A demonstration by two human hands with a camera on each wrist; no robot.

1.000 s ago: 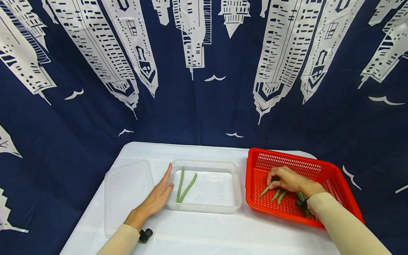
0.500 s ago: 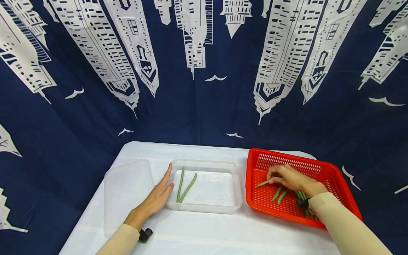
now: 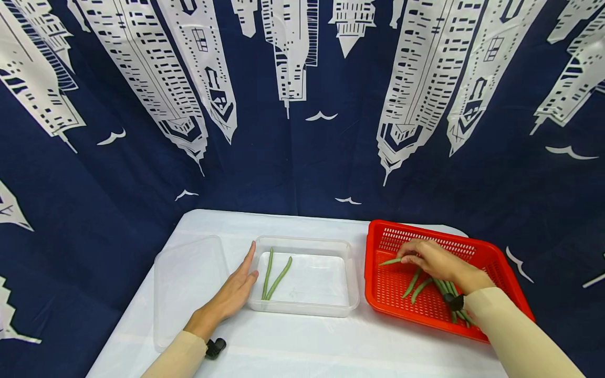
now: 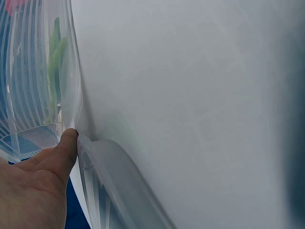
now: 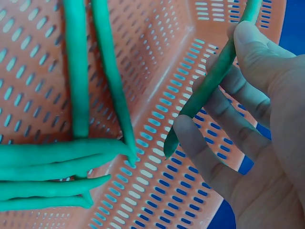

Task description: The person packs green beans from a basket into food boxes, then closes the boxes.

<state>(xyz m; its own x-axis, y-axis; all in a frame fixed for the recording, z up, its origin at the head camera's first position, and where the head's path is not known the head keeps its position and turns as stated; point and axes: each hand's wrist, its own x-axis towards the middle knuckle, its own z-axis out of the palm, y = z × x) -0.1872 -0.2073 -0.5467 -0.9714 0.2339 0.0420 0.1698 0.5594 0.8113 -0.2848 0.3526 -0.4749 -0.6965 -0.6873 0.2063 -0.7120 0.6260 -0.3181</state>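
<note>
- green bean (image 3: 390, 261): it is off the floor of the red basket (image 3: 416, 318), at the basket's left part, one tip pointing left.
- it looks light and slender, likely firm with a little bend, perhaps smooth enough to roll; too hard a squeeze might snap it.
- a soft pinch near mid-length should serve best, across the narrow body.
- right hand (image 3: 432, 260): reaches in from the near right, pinching the bean between thumb and fingers; other beans (image 3: 419, 291) lie beneath and nearer.
- left hand (image 3: 231, 294): fingers straight, pointing far, along the left wall of the clear container (image 3: 302, 308); two beans (image 3: 282, 278) lie inside, lid (image 3: 189, 294) to the left.
</note>
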